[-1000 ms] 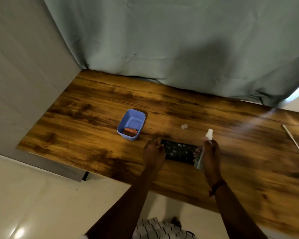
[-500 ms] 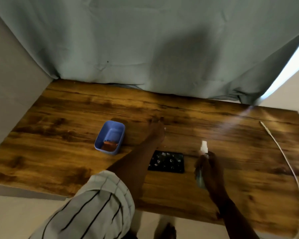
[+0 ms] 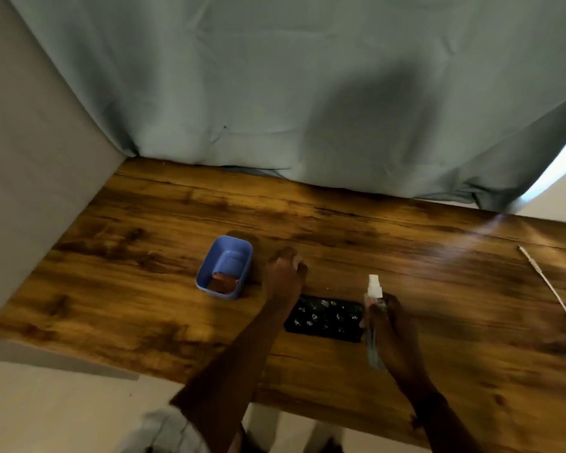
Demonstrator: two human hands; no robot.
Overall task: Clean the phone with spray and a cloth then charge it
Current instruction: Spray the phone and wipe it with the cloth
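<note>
Two hands in use. Right hand (image 3: 394, 331) grips the spray bottle (image 3: 374, 308) upright at the right end of the phone (image 3: 327, 317), which lies flat on the desk (image 3: 144, 305), beaded with droplets. Just beyond the phone, left hand (image 3: 283, 273) pinches a small white piece (image 3: 296, 262), probably the cap. We judge spraying done; next we need the cloth (image 3: 224, 283) from the blue tub (image 3: 229, 253), beyond-left of the phone.

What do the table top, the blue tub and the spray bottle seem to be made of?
Table top: wood or wood-look laminate, brown with dark grain streaks, slight sheen. Blue tub: likely plastic, one even colour, rounded moulded corners. Spray bottle: clear plastic body, probably, with a white plastic nozzle.
</note>
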